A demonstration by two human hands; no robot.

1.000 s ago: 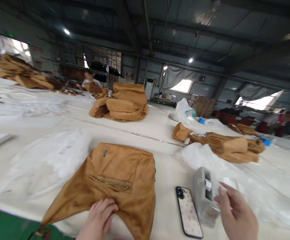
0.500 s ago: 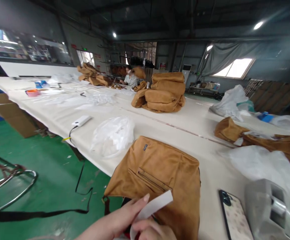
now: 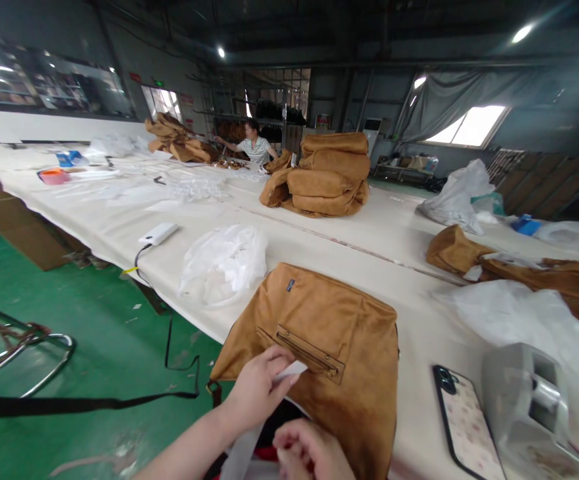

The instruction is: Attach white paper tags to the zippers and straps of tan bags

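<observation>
A tan suede-like bag (image 3: pixel 329 333) lies flat on the white table (image 3: pixel 359 250) just in front of me, its zip pocket facing up. My left hand (image 3: pixel 259 390) rests at the bag's near edge and pinches a white strip of paper or tape (image 3: pixel 289 372). Lower down, my right hand (image 3: pixel 312 453) is curled closed on the other end of that strip, which runs down towards the frame's bottom edge. Something dark and red shows under the hands; I cannot make it out.
A phone (image 3: pixel 462 423) and a grey tape dispenser (image 3: pixel 529 407) lie to the right. Clear plastic bags (image 3: pixel 222 263), a white power bank (image 3: pixel 158 234), and stacks of tan bags (image 3: pixel 326 177) sit on the table. A person (image 3: pixel 254 143) works far off. Green floor and a stool (image 3: pixel 19 353) lie left.
My right hand left the tape dispenser and came to the bag with a white strip; both hands now hold it lower against the bag. The view swung left.
</observation>
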